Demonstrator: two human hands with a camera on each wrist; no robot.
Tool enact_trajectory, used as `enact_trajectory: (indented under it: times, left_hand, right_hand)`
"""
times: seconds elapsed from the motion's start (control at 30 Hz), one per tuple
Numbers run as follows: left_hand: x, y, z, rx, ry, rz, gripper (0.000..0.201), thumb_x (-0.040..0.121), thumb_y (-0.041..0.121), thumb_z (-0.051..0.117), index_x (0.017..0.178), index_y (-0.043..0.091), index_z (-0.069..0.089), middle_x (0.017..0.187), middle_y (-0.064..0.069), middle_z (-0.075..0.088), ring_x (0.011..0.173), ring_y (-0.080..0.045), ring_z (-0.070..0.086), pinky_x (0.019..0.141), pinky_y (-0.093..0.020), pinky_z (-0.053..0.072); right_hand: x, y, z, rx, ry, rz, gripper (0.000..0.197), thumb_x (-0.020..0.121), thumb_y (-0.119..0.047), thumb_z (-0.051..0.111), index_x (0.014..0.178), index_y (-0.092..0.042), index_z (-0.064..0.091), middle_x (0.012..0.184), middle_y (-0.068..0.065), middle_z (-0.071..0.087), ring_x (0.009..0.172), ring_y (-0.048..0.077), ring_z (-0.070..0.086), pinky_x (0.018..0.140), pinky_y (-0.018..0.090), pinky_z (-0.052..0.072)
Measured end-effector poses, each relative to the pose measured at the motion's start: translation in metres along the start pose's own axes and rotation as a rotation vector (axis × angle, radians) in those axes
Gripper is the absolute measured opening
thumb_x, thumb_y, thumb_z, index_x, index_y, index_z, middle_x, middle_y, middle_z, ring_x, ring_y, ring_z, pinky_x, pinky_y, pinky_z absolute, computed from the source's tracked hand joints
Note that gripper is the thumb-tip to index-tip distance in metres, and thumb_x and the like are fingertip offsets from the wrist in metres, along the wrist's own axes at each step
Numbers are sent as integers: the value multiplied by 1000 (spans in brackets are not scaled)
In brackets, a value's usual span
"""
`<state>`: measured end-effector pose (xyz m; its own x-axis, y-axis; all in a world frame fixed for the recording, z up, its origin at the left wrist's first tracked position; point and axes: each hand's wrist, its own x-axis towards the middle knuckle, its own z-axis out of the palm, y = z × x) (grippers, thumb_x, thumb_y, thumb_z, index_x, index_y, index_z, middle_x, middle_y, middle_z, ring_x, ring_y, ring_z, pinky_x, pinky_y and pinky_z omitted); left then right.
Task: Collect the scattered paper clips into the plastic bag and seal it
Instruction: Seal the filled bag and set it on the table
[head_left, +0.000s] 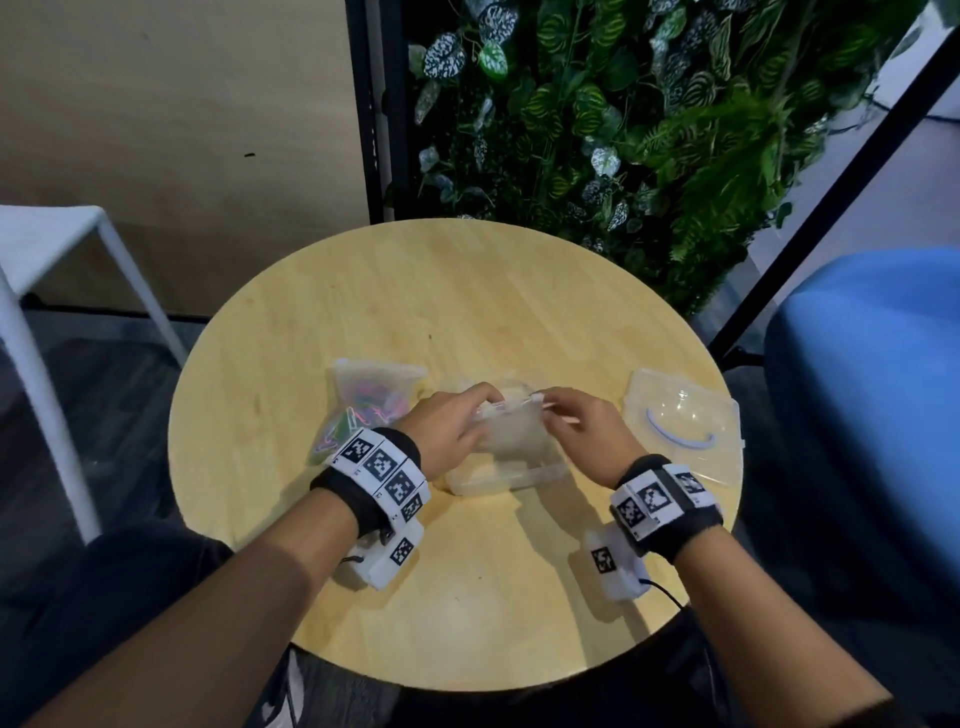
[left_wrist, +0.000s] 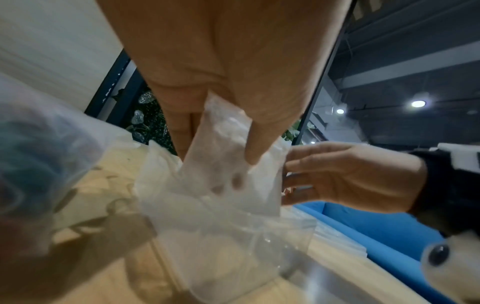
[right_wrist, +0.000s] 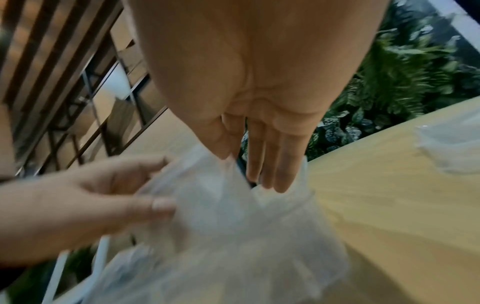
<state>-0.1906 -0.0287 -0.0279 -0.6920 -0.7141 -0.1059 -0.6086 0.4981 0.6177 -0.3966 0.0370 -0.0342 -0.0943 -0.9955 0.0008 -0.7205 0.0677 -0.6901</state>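
1. The left hand (head_left: 452, 426) pinches the top edge of the clear plastic bag (head_left: 511, 436) between thumb and fingers.
2. The right hand (head_left: 587, 431) grips the same edge from the other side.
3. The bag hangs over an open plastic box (head_left: 498, 475) on the round table (head_left: 467, 291); its contents are too blurred to tell.
4. Coloured paper clips (head_left: 353, 421) lie in another bag at the left (partly hidden by the left wrist).

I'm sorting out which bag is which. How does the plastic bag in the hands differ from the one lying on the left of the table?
The held plastic bag is gripped at its top edge by the left hand and right hand, above a clear box; the bag on the left lies flat on the table, untouched. The held one looks empty; the bag on the left holds colourful paper clips. Both are clear plastic.
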Motion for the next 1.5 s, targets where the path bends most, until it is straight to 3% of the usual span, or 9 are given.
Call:
enact_trajectory:
  times: [0.07, 0.2, 0.3, 0.4, 0.63, 0.77, 0.9, 1.17, 1.5]
  left_hand:
    - [8, 1, 2, 25, 16, -11, 30, 96, 11, 50, 122, 24, 53, 85, -7, 65, 74, -28, 61, 68, -36, 49]
    - [26, 4, 7, 57, 44, -16, 31, 94, 9, 54, 120, 25, 60, 92, -6, 66, 81, -26, 61, 72, -31, 49]
    - [36, 1, 14, 80, 35, -56, 39, 91, 9, 63, 125, 28, 58, 112, -5, 64, 97, -20, 60, 89, -32, 50]
    - [42, 0, 21, 172, 43, -65, 53, 83, 14, 75, 129, 27, 53, 124, -1, 60, 114, -22, 58, 97, -34, 47]
    - [43, 0, 22, 502, 208, -25, 57, 82, 50, 71, 131, 27, 54, 126, -3, 51, 119, -24, 47, 103, -35, 36]
    - [34, -4, -4, 345, 298, -85, 41, 87, 37, 69, 125, 27, 60, 121, -5, 56, 115, -25, 51, 102, -38, 39]
    - [13, -15, -26, 62, 399, -184, 27, 89, 20, 67, 116, 23, 66, 103, -2, 56, 96, -19, 58, 91, -36, 50]
    - [-17, -24, 1, -95, 298, -410, 39, 101, 31, 48, 136, 15, 54, 97, -16, 72, 81, -30, 67, 80, -33, 55]
    - [-14, -15, 27, -98, 346, -424, 38, 98, 21, 55, 131, 3, 57, 113, -19, 70, 110, -34, 63, 99, -42, 49]
  right_hand:
    - [1, 13, -19, 47, 119, 61, 30, 91, -6, 51, 114, -18, 66, 116, -5, 61, 105, 10, 55, 82, 10, 41]
    - [-4, 68, -55, -240, 458, 481, 49, 83, -40, 64, 127, -20, 55, 133, 12, 48, 122, 32, 47, 100, 42, 42]
    - [-15, 104, -60, -370, 458, 902, 104, 53, -77, 64, 137, -23, 32, 132, 18, 44, 116, 41, 48, 97, 53, 43]
    - [-24, 117, -62, -204, 385, 989, 110, 52, -73, 71, 136, -16, 29, 126, 17, 53, 107, 40, 57, 87, 48, 51]
    - [-36, 125, -80, -192, 379, 934, 80, 49, -64, 78, 109, -20, 49, 92, 9, 63, 75, 30, 66, 66, 44, 60]
    - [-30, 111, -102, -176, 535, 880, 89, 68, -43, 80, 137, -14, 32, 129, 24, 46, 109, 44, 54, 89, 52, 49]
    - [-11, 73, -113, -23, 676, 582, 70, 84, -33, 65, 141, -11, 30, 133, 21, 50, 115, 40, 54, 94, 45, 44]
    - [19, -19, -21, -24, 31, 324, 78, 87, -42, 63, 148, -14, 23, 141, 17, 47, 126, 32, 49, 96, 37, 41]
    - [21, -12, 20, -563, 43, 399, 62, 88, -57, 51, 134, -16, 47, 136, 17, 36, 117, 37, 47, 93, 44, 45]
